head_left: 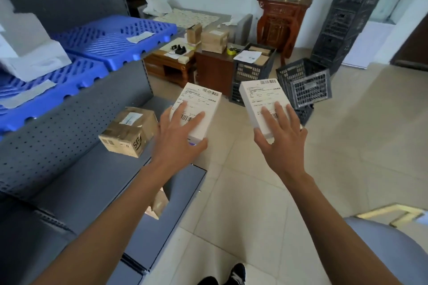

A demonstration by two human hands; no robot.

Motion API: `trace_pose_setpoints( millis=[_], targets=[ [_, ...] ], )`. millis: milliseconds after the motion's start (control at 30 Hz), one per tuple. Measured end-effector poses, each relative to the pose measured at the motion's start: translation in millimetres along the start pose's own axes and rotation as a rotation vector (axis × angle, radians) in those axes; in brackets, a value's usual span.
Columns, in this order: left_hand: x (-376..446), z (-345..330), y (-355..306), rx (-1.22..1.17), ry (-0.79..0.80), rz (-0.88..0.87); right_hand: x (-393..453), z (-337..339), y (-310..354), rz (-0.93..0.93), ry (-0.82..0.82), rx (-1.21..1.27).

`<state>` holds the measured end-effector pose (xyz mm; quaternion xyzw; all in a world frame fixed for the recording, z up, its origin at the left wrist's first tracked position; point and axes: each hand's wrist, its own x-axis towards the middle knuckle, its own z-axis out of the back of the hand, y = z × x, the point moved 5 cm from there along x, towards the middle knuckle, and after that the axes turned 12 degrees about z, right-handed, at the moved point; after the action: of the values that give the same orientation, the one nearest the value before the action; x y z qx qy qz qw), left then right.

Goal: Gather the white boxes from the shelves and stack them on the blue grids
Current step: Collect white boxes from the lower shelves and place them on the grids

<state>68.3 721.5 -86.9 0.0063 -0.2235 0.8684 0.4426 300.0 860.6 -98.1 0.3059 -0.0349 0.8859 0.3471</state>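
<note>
My left hand grips a white labelled box from above, held in the air beside the grey shelf. My right hand grips a second white labelled box the same way, over the tiled floor. Blue grids lie on the upper shelf to the left, one behind the other. Several white boxes are stacked on the nearer blue grid at the far left, blurred.
A brown cardboard box sits on the lower grey shelf. Ahead stand black plastic crates, a tall crate stack, low wooden tables with cartons and a red cabinet.
</note>
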Motion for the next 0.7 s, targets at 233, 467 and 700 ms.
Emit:
trace_pose_setpoints(
  millis=[233, 467, 700],
  targets=[
    [69, 21, -21, 0.01, -0.173, 0.07, 100, -22, -34, 0.135, -0.027, 0.064],
    [128, 57, -27, -0.066, -0.26, 0.123, 185, -50, -10, 0.233, -0.09, 0.169],
    [181, 90, 1, -0.095, -0.356, 0.164, 270, -65, 33, 0.336, -0.159, 0.281]
  ],
)
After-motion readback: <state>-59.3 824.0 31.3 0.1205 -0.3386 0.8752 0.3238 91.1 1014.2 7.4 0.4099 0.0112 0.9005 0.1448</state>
